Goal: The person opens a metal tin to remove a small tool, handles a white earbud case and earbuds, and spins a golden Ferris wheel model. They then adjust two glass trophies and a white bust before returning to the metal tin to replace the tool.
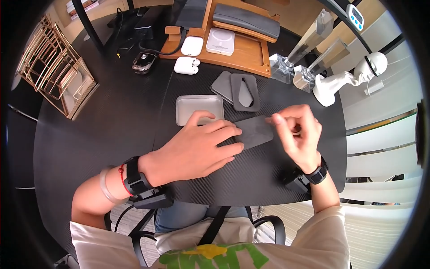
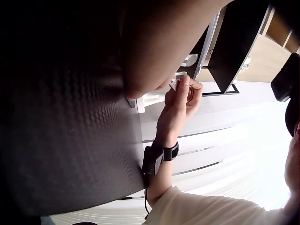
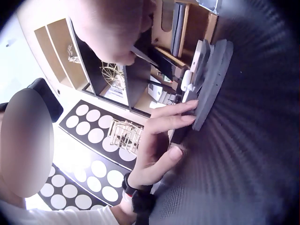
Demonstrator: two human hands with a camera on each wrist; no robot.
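My left hand [image 1: 197, 145] lies palm down and spread over the desk. Its relaxed fingertips touch the near-left edge of a flat dark grey foam slab [image 1: 254, 133]. Between the bent thumb and fingers of my right hand [image 1: 301, 133] a small thin dark piece [image 3: 143, 54] is pinched, just above the slab's right end; its kind is unclear. A shallow silver metal tin [image 1: 197, 105] stands behind my left hand, partly covered by the thumb. Beyond the slab, a grey foam insert [image 1: 254, 92] with a cut-out overlaps another dark rectangular piece [image 1: 220, 85].
A white earbud case [image 1: 185, 65], a second white case [image 1: 192, 45] and a white magnetic charger [image 1: 220, 41] are by the wooden stand [image 1: 251, 54] at the back. Clear crystal trophies [image 1: 281, 68] and a white figurine [image 1: 324, 92] stand right. A wire basket [image 1: 58, 71] stands left.
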